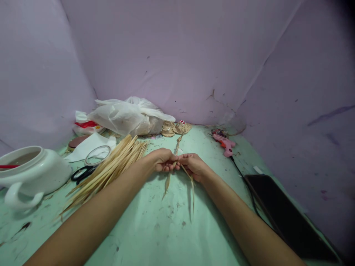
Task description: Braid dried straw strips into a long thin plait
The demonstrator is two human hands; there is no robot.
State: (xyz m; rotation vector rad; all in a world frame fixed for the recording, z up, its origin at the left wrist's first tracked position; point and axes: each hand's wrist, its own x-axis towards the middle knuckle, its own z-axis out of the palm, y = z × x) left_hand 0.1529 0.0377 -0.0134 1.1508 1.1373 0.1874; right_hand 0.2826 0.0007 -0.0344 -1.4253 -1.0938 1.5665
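My left hand [165,160] and my right hand [192,165] meet near the middle of the view, fingertips pinched close together. Between them runs a braid [178,145] of dried, straw-coloured leaf strips, stretching away toward the back of the table. Loose strip ends [167,183] hang below my left fingers, and another strip [192,192] trails down under my right hand. Both hands are closed on the strips; the exact finger contact is partly hidden. Left of my left forearm lies a bundle of dried strips [111,170].
Black-handled scissors [83,173], a tape roll [97,155] and a white pot [52,170] stand left. A white plastic bag [124,116] and round woven pieces [181,128] lie at the back. A pink glue gun [226,144], its cord and a black phone [285,214] are right.
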